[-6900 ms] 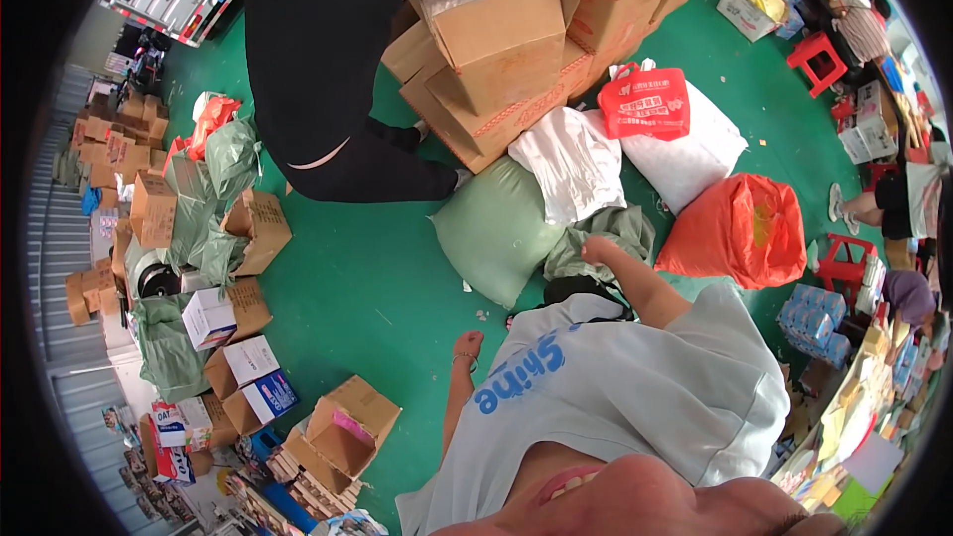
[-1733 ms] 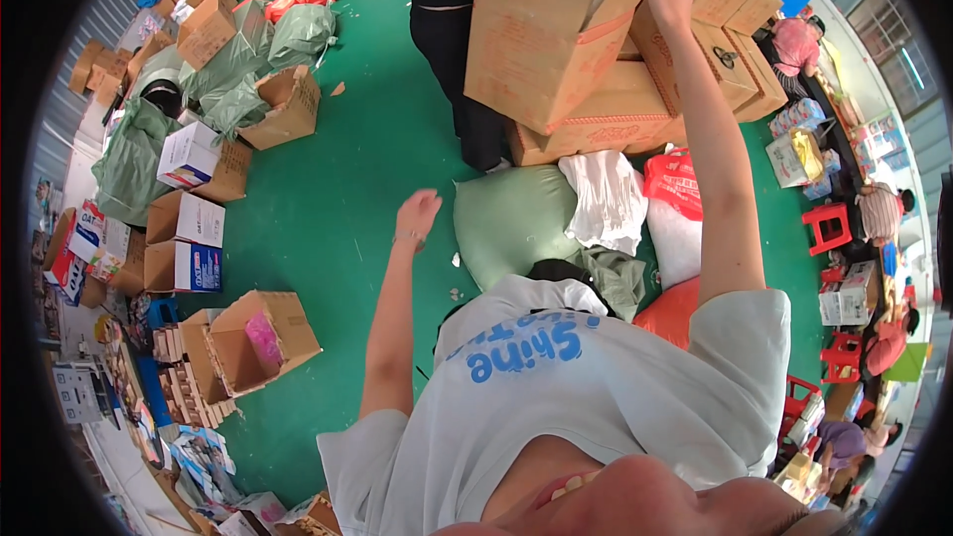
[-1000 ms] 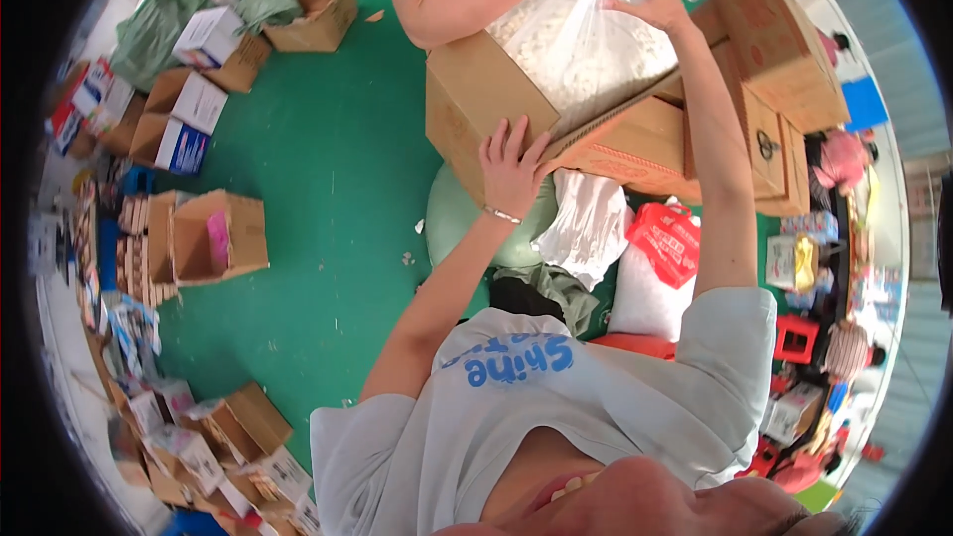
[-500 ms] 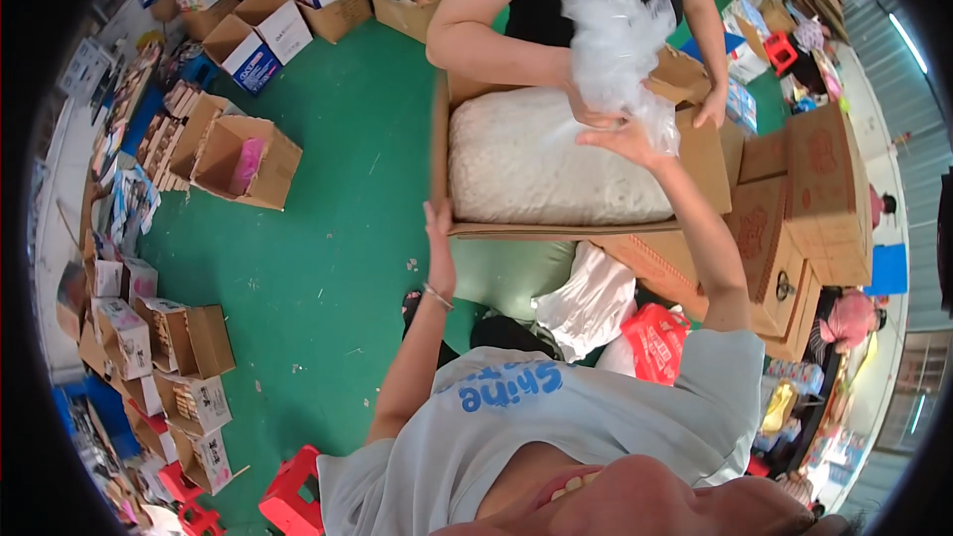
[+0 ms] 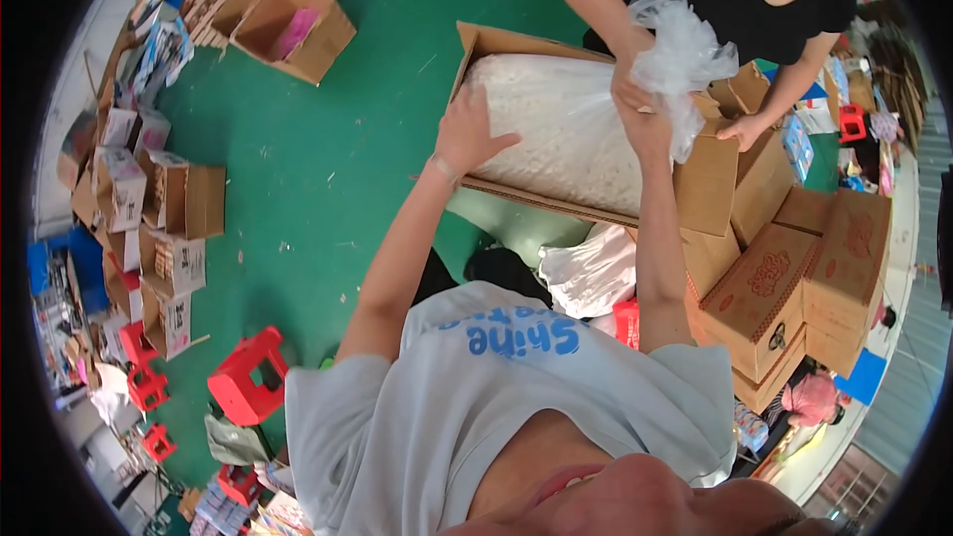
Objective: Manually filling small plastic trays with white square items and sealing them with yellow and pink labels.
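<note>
A big clear plastic bag (image 5: 561,129) full of white material fills an opened cardboard box (image 5: 707,184). My left hand (image 5: 473,134) lies with fingers spread over the bag's left end, by the box's side wall. At the bag's gathered neck, my right hand (image 5: 647,131) is closed on the plastic. A co-worker's hand (image 5: 627,79) grips the same neck just above mine, and the loose crumpled top puffs out beyond. The co-worker's other hand (image 5: 745,129) touches the box at its right end.
Closed cartons (image 5: 759,273) are stacked at the right. White cloth-like sacks (image 5: 591,263) lie below the box, near my legs. An open carton (image 5: 295,32) with something pink inside stands far left on the green floor; a red stool (image 5: 246,375) is near left.
My left hand has gone from the box's outer corner onto the bag's left end. My right hand has closed on the bag's neck. The box appears tilted, and my view has shifted.
</note>
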A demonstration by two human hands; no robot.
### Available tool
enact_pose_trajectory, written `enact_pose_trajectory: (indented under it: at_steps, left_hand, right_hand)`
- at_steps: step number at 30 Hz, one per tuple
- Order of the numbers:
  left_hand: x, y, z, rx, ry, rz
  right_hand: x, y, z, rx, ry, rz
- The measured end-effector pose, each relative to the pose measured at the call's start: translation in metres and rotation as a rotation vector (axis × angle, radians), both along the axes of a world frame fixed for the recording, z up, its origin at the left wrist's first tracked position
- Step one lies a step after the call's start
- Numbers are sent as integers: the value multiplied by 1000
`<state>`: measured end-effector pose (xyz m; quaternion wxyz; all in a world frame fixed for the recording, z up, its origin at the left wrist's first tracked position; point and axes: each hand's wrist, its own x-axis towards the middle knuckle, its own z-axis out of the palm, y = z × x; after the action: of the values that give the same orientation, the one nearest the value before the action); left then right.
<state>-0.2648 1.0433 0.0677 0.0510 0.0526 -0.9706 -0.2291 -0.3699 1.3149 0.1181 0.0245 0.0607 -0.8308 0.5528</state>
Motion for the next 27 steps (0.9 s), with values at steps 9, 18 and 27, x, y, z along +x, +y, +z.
enact_pose_trajectory:
  at_steps: [9, 18, 27]
  left_hand:
    - [-65, 59, 1, 220, 327, -216]
    - [-127, -36, 70, 694, 499, -569]
    - [-94, -144, 230, 1170, 814, -663]
  right_hand:
    - [15, -25, -20, 59, -19, -250]
    - [-17, -52, 26, 341, 471, -320]
    - [47, -158, 205, 45, 685, -508]
